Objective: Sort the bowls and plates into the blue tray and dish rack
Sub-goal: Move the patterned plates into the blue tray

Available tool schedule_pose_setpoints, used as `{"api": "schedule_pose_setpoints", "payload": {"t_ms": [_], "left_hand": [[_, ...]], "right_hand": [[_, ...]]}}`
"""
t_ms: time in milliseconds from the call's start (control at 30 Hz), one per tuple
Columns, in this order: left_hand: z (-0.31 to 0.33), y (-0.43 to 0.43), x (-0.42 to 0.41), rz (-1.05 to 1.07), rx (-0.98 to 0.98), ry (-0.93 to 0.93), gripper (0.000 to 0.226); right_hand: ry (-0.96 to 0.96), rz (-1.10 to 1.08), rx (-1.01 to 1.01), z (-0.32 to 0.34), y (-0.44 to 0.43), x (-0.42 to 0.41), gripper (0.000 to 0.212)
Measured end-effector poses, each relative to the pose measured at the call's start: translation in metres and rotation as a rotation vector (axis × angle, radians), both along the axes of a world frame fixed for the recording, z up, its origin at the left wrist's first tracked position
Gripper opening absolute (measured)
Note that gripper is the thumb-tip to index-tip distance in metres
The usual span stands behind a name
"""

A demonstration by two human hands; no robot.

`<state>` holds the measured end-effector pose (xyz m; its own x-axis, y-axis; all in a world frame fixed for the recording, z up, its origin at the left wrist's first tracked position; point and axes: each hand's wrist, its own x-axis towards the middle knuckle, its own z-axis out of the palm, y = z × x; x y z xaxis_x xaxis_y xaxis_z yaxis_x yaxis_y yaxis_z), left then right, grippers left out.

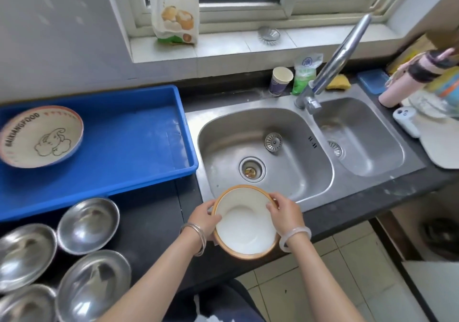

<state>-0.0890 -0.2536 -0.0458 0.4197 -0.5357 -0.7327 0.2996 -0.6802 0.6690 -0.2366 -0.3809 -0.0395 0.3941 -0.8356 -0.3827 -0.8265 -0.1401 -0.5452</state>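
A person stands at a dark kitchen counter (pixel 154 212), holding a white bowl with an orange-brown rim (pixel 246 222) in both hands, over the counter's front edge just in front of the larger sink basin (pixel 263 152). The left hand (pixel 205 216) grips the bowl's left rim, thumb inside and fingers wrapped beneath. The right hand (pixel 285 213) clamps the right rim with fingers curled over it. The bowl is empty and tilted toward the camera.

At the counter's left end sits a blue tray (pixel 139 132) containing one cream plate with an elephant drawing (pixel 41 136), at the tray's left side. Four empty steel bowls (pixel 88 224) cluster near the counter's front left corner, just in front of the tray. Both basins are empty of dishes; a strainer plug (pixel 273 142) lies in the larger one.
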Motion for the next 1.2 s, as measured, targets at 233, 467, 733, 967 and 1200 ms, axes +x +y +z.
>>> {"api": "schedule_pose_setpoints", "payload": {"t_ms": [233,467,733,967,1200], "left_hand": [[0.035,0.016,0.06,0.224,-0.145,-0.049,0.018],[0.055,0.074,0.12,0.564,-0.287,0.001,0.018],[0.064,0.144,0.19,0.925,-0.447,-0.075,0.016],[0.061,0.174,0.269,1.105,-0.462,-0.142,0.017],[0.023,0.184,0.344,1.036,-0.225,-0.308,0.035]], "right_hand": [[-0.138,0.084,-0.091,0.04,-0.003,0.052,0.02],[-0.294,0.159,0.005,0.06,0.027,0.15,0.02],[-0.381,0.265,0.098,0.064,0.082,0.279,0.014],[-0.357,0.365,0.062,0.066,0.123,0.383,0.018],[-0.175,0.439,-0.024,0.049,0.137,0.458,0.022]]}}
